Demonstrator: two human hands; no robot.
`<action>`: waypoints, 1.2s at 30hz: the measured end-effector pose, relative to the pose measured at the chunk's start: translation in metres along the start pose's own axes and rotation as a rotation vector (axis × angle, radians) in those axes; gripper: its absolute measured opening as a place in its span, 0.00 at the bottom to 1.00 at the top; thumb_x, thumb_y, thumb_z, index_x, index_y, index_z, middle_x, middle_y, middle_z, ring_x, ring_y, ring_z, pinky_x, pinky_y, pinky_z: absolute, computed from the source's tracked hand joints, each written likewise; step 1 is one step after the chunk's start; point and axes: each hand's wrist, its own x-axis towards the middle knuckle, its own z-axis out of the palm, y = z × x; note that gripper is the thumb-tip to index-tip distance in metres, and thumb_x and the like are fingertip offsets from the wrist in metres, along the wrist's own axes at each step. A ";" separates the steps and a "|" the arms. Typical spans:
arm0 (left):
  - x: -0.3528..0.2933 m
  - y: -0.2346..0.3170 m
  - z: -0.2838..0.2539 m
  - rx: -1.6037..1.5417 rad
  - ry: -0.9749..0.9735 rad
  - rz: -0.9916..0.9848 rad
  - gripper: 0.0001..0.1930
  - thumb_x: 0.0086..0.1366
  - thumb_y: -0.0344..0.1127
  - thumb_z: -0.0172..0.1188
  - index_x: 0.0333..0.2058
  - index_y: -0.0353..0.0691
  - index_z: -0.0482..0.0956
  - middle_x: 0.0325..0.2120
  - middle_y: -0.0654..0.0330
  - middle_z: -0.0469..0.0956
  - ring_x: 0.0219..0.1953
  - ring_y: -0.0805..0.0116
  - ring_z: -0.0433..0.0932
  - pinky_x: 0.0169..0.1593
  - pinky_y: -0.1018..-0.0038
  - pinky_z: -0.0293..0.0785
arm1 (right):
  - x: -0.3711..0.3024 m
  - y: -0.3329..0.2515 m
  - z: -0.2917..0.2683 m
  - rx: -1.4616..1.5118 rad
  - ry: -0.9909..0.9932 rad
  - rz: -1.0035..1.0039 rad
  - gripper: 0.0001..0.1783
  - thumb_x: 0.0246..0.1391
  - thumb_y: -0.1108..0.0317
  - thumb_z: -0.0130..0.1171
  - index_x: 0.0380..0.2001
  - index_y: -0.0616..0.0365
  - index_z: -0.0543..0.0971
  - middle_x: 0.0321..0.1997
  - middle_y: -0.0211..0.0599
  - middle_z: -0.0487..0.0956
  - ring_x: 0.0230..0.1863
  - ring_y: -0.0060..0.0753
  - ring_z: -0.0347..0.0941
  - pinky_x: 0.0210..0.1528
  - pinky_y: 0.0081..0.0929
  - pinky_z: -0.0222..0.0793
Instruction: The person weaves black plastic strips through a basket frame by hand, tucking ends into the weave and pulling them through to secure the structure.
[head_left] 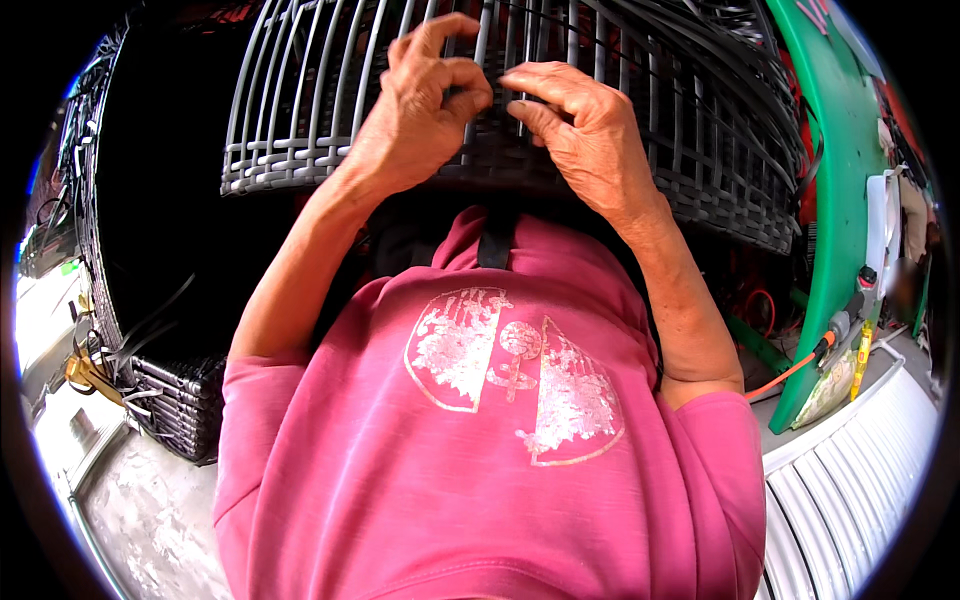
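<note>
A half-woven panel of dark grey flat strips (335, 90) lies before me, with upright strips and a tightly woven band along its near edge. My left hand (430, 105) is over the middle of the panel, fingers curled and thumb against the index finger in a pinch. Just beside it my right hand (580, 115) is bent inward, fingers together and thumb close to the fingertips. The two sets of fingertips nearly meet above the upright strips. Whatever thin piece they pinch cannot be made out against the dark weave.
Loose dark strips (690, 45) bunch at the far right of the panel. A green board (840, 190) stands along the right, near an orange-tipped tool (828, 340) and a white ribbed surface (850, 480). Another black woven piece (175, 400) stands on the left.
</note>
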 end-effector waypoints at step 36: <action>-0.039 -0.055 -0.052 0.288 0.027 -0.050 0.09 0.58 0.25 0.56 0.36 0.41 0.80 0.58 0.57 0.63 0.63 0.55 0.56 0.63 0.65 0.55 | 0.046 -0.024 0.045 -0.189 -0.191 0.065 0.07 0.45 0.71 0.59 0.26 0.64 0.80 0.19 0.45 0.78 0.22 0.39 0.77 0.30 0.30 0.73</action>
